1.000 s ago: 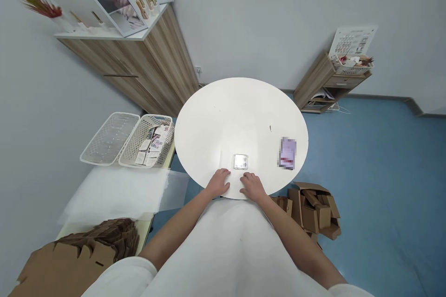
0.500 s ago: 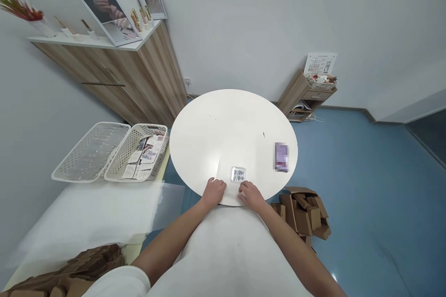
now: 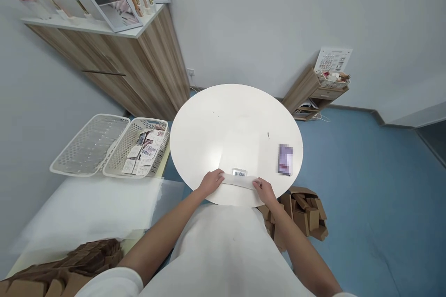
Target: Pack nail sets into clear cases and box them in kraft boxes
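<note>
A narrow white sheet or strip [image 3: 239,181] is stretched between my two hands near the front edge of the white oval table [image 3: 230,120]. My left hand [image 3: 212,182] pinches its left end, and my right hand [image 3: 264,190] pinches its right end. Just behind the strip lies a small clear pack with grey pieces [image 3: 239,172]; its lower part is hidden by the strip. A blurred purple packet [image 3: 285,159] rests on the right side of the table.
Left of the table stand a white basket with cards [image 3: 139,153] and another with clear pieces [image 3: 94,146]. A wooden cabinet [image 3: 153,60] is at the back left. Cardboard boxes [image 3: 308,213] sit on the floor at right; a small shelf [image 3: 313,95] stands behind.
Both hands have closed on the white strip and lifted its near edge, moving farther apart. The strip now covers part of the small pack. The whole view has shifted slightly.
</note>
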Motion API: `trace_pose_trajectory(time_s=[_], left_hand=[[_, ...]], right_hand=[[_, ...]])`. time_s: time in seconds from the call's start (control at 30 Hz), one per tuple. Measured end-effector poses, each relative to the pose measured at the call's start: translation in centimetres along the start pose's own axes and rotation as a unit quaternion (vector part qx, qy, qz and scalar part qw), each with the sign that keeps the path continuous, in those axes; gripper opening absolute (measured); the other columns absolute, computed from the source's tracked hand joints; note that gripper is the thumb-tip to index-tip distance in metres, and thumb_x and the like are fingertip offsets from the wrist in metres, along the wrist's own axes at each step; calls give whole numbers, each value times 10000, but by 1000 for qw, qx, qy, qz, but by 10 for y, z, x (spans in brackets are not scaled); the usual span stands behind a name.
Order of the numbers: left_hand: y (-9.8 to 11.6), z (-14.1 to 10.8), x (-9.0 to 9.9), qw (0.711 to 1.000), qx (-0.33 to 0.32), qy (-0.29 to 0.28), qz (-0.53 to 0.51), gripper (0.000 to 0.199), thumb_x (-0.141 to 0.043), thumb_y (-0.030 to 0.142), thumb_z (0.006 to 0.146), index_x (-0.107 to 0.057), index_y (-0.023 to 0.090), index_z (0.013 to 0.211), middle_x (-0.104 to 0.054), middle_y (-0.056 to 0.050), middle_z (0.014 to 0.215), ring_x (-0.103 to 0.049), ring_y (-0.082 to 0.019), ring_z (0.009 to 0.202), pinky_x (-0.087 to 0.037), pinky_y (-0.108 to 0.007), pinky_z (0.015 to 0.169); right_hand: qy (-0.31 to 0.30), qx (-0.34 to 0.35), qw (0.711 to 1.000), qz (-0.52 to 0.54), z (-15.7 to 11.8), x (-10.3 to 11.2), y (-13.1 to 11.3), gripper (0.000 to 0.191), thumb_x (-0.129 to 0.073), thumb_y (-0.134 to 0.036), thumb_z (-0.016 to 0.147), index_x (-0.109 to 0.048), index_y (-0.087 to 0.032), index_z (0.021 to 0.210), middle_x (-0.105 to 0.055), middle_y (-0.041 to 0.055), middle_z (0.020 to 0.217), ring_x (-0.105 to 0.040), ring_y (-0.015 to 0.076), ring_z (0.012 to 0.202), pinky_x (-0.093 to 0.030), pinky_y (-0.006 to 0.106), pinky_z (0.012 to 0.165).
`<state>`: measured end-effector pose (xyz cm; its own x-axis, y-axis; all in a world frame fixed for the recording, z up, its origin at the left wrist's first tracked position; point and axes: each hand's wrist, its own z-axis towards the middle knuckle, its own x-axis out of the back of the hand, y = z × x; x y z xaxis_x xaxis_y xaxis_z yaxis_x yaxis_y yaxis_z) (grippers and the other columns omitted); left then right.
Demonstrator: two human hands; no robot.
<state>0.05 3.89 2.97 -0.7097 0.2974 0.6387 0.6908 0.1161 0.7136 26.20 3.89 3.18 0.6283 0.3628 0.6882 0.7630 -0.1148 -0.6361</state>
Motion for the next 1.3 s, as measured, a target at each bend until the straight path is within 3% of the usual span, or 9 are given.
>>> trace_pose_trajectory(time_s=[0.23,0.33,0.43,0.53,0.63,0.8,0.93,1.07,1.3], left_hand=[[-6,31,-2,994,93,20,-49,229,-496,330,728,-557,202,907,-560,10,674,-554,-158,660,-437,-271,622],[-6,37,-4,993,113,19,-19,229,-516,317,720,-540,209,921,-587,-1,707,-567,-168,688,-433,-271,623],[-4,41,-6,994,109,12,28,300,-521,284,723,-501,219,1015,-604,-9,761,-577,-186,745,-430,-288,662],[-2,42,-7,993,58,31,98,404,-536,244,714,-466,221,1111,-589,-62,937,-550,-244,905,-400,-361,783],[1,42,-8,991,-45,37,123,409,-507,157,725,-482,254,1122,-504,-94,1157,-436,-284,1108,-299,-418,920],[14,44,-10,970,-184,-63,145,386,-413,40,731,-560,296,979,-480,-39,1235,-360,-232,1205,-206,-420,991],[22,42,-9,930,-245,-106,252,424,-485,153,712,-486,252,1125,-370,-57,1345,-243,-253,1275,-151,-440,1010],[24,36,-15,907,-261,-132,304,607,-560,383,675,-370,217,1227,-332,-89,1363,-258,-267,1261,-172,-429,1000],[27,20,-23,918,-235,-120,297,470,-610,304,615,-458,228,1054,-518,-72,1134,-484,-238,1027,-214,-420,954]], right_hand=[[19,-60,998,-1,20,-11,7,242,-353,-374,783,-493,-221,660,-522,-4,630,-483,162,589,-386,273,538],[28,-108,994,-21,21,-18,6,170,-381,-341,769,-503,-223,778,-529,-6,638,-486,162,572,-362,262,500],[50,-106,992,-41,19,-25,3,256,-387,-267,772,-475,-227,1008,-582,32,785,-537,186,671,-385,282,546],[95,-47,989,-103,17,-31,-2,391,-400,-179,765,-416,-209,1155,-554,106,1034,-511,249,946,-395,360,740],[89,35,984,-154,16,-35,-7,419,-371,-70,763,-449,-224,1144,-461,122,1222,-381,276,1152,-271,447,919],[16,134,978,-161,18,-36,-15,395,-367,7,751,-529,-249,1005,-376,66,1350,-293,255,1248,-179,480,979],[16,164,965,-205,20,-33,-18,298,-421,-60,748,-534,-213,976,-377,71,1352,-271,241,1268,-164,463,998],[-8,178,955,-239,21,-31,-19,284,-517,-278,745,-509,-192,1016,-397,97,1334,-334,253,1226,-199,455,994],[-42,174,949,-259,8,-37,-27,422,-620,-283,647,-469,-175,1026,-423,132,1291,-419,250,1134,-249,407,956]])
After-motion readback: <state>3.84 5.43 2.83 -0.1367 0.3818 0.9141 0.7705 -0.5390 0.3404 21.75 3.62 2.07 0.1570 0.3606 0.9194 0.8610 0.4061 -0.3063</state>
